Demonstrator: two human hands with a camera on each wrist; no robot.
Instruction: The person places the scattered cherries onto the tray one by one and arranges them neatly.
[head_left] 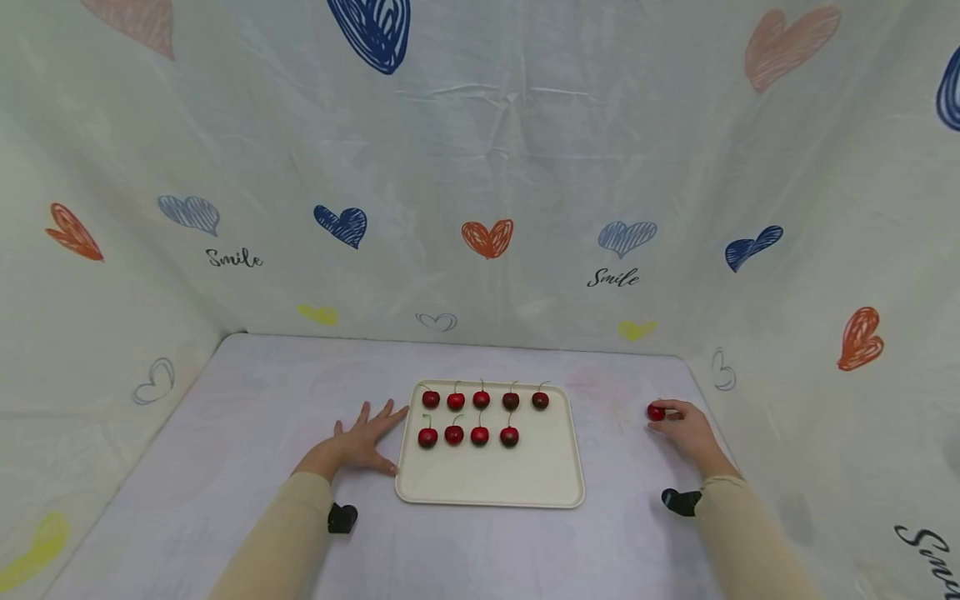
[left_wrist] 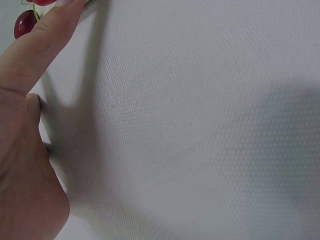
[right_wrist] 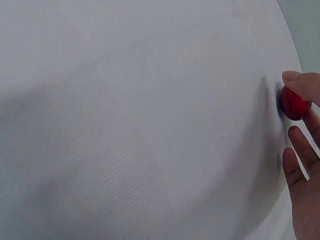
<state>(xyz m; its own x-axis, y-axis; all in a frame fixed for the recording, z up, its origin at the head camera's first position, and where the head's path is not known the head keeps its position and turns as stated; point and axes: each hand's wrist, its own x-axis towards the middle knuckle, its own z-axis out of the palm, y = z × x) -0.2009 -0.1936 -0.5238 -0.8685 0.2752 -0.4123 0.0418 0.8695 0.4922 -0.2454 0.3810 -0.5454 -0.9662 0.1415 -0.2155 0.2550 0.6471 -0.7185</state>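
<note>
A cream rectangular tray [head_left: 487,483] lies on the table, with red cherries [head_left: 480,436] on stems in two rows: several along the back, several in front of them. My left hand [head_left: 362,443] is spread beside the tray, its fingertips and thumb right at the left rim. In the left wrist view, the thumb [left_wrist: 37,47] stretches toward the edge, a dark cherry [left_wrist: 25,24] just past it. Off to the right, my right hand [head_left: 686,429] pinches a single cherry [head_left: 656,412] between thumb and fingers. The right wrist view shows this red cherry [right_wrist: 295,103] close over the tabletop.
A pale cloth-covered table [head_left: 480,550] carries everything. Behind and at both sides hangs a white curtain [head_left: 480,150] printed with hearts and "Smile". The table's right edge runs close by the right hand. Black wrist devices [head_left: 342,518] sit under both sleeves.
</note>
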